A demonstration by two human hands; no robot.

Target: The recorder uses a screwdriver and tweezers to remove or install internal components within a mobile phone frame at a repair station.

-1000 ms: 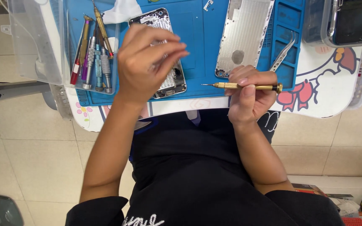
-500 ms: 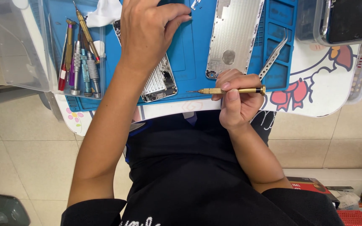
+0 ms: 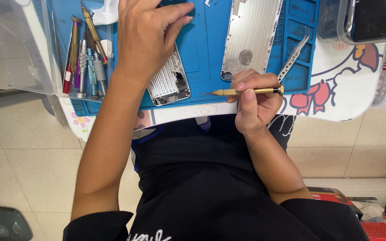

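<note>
Currently right hand [image 3: 255,105] grips brass screwdriver [image 3: 246,91], tip toward 9 o'clock; left hand [image 3: 146,38], fingers loose, empty, rests on phone chassis [image 3: 170,82]. Disassembly under way.

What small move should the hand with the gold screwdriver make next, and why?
Probably swing the gold screwdriver tip left to the phone part under the left hand. The right hand holds it level, its tip already pointing there but apart from it.

a phone repair bench: blue work mat [image 3: 211,49], row of precision screwdrivers [image 3: 86,62], tweezers [image 3: 293,56], bare phone housing [image 3: 251,38]
</note>
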